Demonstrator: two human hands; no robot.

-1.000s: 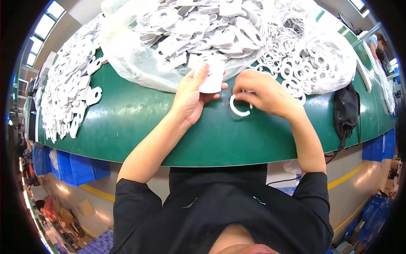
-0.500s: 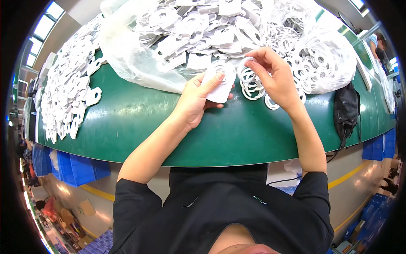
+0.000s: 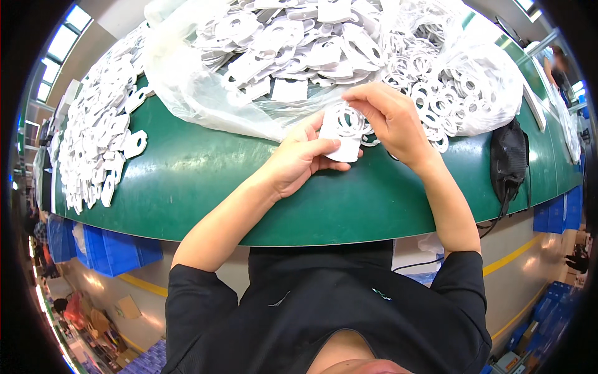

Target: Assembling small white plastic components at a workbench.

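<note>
A: Where's the white plate [image 3: 346, 152]?

B: In the left hand [image 3: 302, 154], above the green bench [image 3: 212, 206], grasped with the thumb on top and other fingers underneath.

A: How would it handle?

B: Probably light, stiff, slightly slippery, like plastic. I'd hold its side edges, clear of the white ring [image 3: 340, 124] at the upper end.

A: And the right hand [image 3: 397, 118]?

B: Arched over the ring, fingers bent; I can't tell whether they pinch it. Both forearms slant inward.
</note>
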